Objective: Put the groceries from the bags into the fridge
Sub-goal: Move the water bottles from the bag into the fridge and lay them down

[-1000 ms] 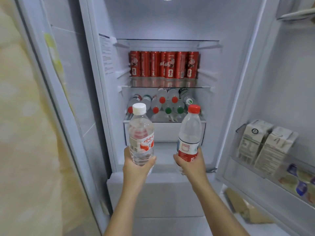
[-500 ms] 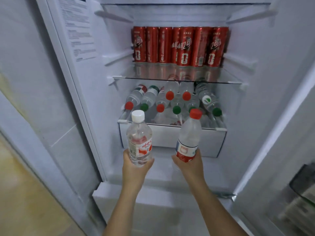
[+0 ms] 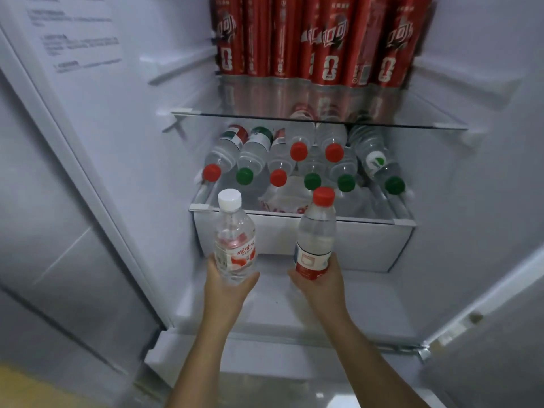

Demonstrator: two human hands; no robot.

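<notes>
My left hand (image 3: 226, 290) grips the base of a clear water bottle with a white cap (image 3: 234, 240), held upright. My right hand (image 3: 321, 285) grips the base of a clear water bottle with a red cap (image 3: 316, 231), tilted slightly left. Both bottles hang in front of the white drawer (image 3: 362, 240) inside the open fridge. Above the drawer lie several water bottles (image 3: 297, 160) on their sides, red and green caps facing me.
A glass shelf (image 3: 412, 119) above the lying bottles carries a row of red cans (image 3: 318, 39). A crumpled plastic bag (image 3: 284, 201) lies in the drawer. The fridge floor (image 3: 368, 304) spreads beneath my hands. The open door's edge (image 3: 482, 316) is at the right.
The view has closed in on the fridge interior and tipped down. Both hands with their bottles have moved nearer the drawer front; the door shelf with cartons has left the frame.
</notes>
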